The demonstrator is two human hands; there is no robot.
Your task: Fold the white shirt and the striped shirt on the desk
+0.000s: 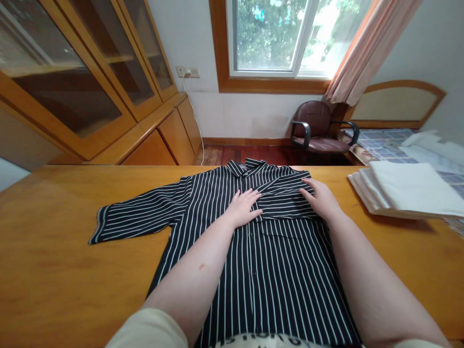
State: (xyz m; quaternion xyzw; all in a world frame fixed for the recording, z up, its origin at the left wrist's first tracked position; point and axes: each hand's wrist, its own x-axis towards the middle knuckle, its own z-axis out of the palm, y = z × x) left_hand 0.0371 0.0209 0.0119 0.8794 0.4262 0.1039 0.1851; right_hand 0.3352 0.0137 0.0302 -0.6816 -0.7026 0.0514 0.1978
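A black shirt (282,270) with white stripes lies front side up, its collar at the far side. One sleeve (145,212) stretches out to the left, while the other sleeve (284,203) is folded inward across the chest. My left hand (243,208) rests flat on the middle of the chest, fingers spread near the folded cuff. At the right shoulder fold, my right hand (321,198) touches the cloth with its fingers apart and thumb pointing left. Neither hand grips anything that I can see.
The shirt is on a wooden table (54,270). A stack of white folded sheets or boards (406,188) sits at the right. Beyond the far edge are a brown armchair (319,125), a bed (387,140) and a window (271,38). Glass-door cabinets (83,130) line the left.
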